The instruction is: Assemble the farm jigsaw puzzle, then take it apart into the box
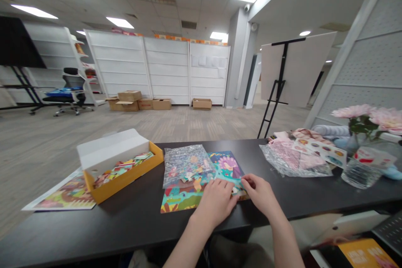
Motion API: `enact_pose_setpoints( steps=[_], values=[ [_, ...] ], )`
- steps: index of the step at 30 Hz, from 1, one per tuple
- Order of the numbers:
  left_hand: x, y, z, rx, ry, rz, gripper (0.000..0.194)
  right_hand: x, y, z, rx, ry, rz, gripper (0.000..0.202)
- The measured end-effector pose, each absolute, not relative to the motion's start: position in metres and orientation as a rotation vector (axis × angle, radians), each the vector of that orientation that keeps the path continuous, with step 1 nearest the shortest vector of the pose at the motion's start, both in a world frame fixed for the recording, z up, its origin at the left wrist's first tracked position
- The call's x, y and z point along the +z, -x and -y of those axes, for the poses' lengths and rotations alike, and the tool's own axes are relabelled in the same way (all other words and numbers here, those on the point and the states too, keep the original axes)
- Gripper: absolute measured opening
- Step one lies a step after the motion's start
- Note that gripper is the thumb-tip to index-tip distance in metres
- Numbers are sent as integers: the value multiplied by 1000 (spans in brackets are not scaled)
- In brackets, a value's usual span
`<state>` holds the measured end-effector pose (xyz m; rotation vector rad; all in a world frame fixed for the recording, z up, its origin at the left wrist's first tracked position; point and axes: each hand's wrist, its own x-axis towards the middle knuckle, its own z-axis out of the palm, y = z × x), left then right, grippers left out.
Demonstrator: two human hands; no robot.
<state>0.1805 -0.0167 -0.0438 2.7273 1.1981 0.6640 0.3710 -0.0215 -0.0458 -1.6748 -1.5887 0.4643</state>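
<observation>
A colourful illustrated sheet (179, 199) lies on the black table, partly covered by a clear plastic bag (185, 161). Some small pieces (190, 176) show at the bag. My left hand (216, 199) rests over the lower right part of the sheet, its fingers bent and close together; whatever is beneath them is hidden. Just to its right, my right hand (256, 188) has thumb and forefinger pinched at the sheet's right edge, on something too small to name. To the left, a yellow box (128, 182) with its white lid raised holds many coloured pieces (122, 168).
Another printed picture (67, 194) lies under the yellow box at the table's left. On the right are plastic-wrapped pink cloth (292, 157), a sticker sheet (320, 150), and a clear container (361, 171) near pink flowers (387, 119). The black table's (125, 226) front edge runs below my forearms.
</observation>
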Motion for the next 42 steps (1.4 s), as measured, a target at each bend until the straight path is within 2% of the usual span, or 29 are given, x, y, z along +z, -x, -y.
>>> enact_pose_setpoints(
  steps=[6,13,17,20,22,27,29,33,36,40,42],
  values=[
    [-41,-178,17,700,-2680,-1204,20,-44,-372,25,560,1680,1593,39],
    [-45,-174,18,759,-2625,-1122,23,-46,-369,24,881,1373,1531,34],
    [-39,-158,18,920,-2603,-1138,18,-35,-364,28,939,1345,1389,43],
    [-31,-129,14,1074,-2615,-1269,10,-25,-350,30,974,1316,1314,46],
    [-28,-102,9,1129,-2618,-1429,14,-22,-336,30,1013,1273,1315,46],
    [-34,-43,1,1023,-2579,-1731,19,-30,-290,19,1115,1170,1409,40],
    [-41,-31,0,945,-2529,-1713,19,-35,-272,13,1126,1131,1441,37],
    [-50,-24,0,950,-2419,-1626,37,-45,-237,2,1074,1109,1489,31],
    [-52,-24,1,974,-2396,-1583,41,-54,-215,-1,1007,1066,1545,28],
    [-53,-27,4,1001,-2411,-1556,43,-56,-202,2,908,1038,1722,46],
    [-51,-28,5,1000,-2425,-1570,41,-51,-209,5,816,1088,1770,47]
  ],
)
